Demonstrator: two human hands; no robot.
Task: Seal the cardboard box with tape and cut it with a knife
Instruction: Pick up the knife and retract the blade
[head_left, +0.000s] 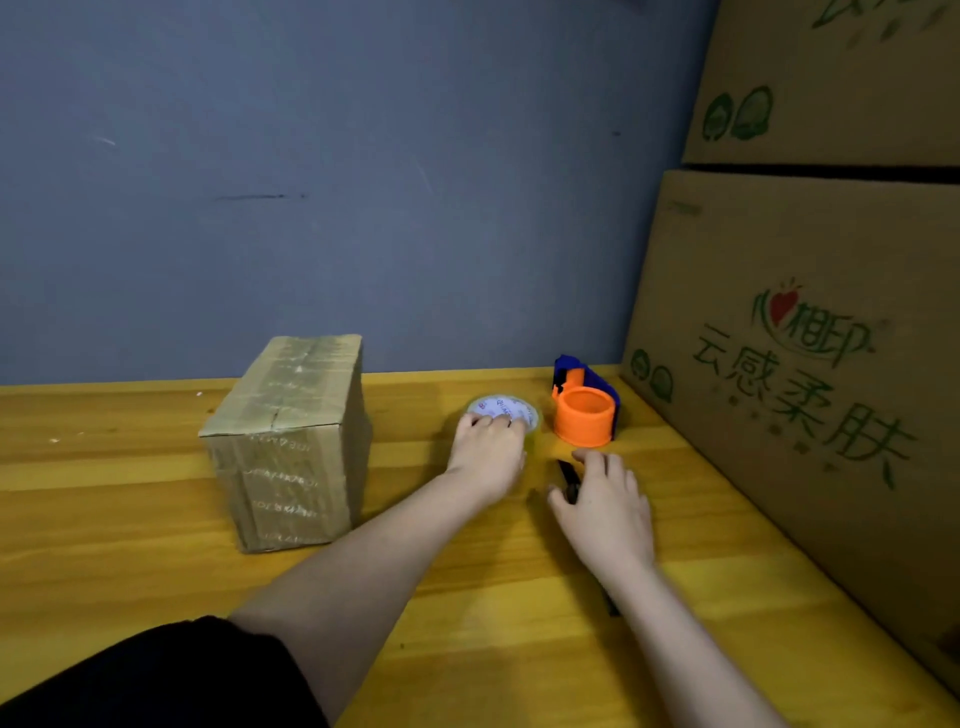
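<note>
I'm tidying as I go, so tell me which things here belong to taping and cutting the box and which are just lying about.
For the job:
box
tape roll, under the left hand
knife, a dark thing at the right hand
dispenser, orange and blue

Lying about:
big cartons stacked on the right

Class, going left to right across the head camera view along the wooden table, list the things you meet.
Small cardboard box → left hand on the tape roll → right hand → orange and blue tape dispenser → large printed cartons.
</note>
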